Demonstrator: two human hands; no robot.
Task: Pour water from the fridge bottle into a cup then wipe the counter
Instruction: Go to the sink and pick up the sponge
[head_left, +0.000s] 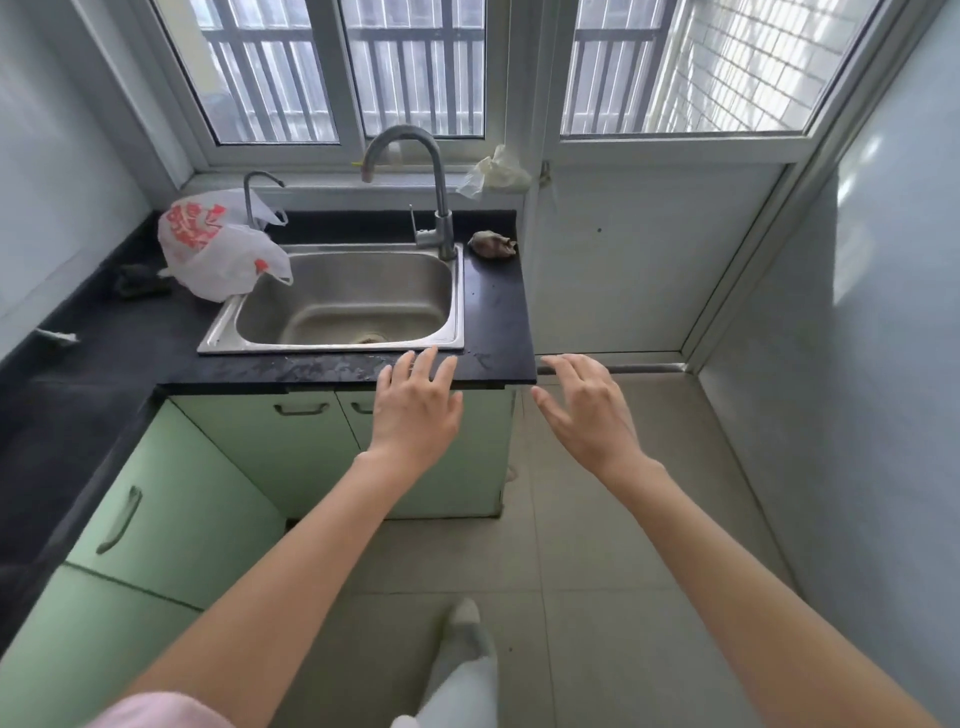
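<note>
A red-printed plastic bag (221, 244) sits on the black table (130, 338), leaning over the left rim of the steel sink (332, 345). The left hand (415, 410) reaches over the table's wet front edge, fingers straight and released. A crumpled rag (492, 244) lies behind — beside the tap (436, 208). The right hand (589, 410) hovers past the table's end, fingers spread, empty.
</note>
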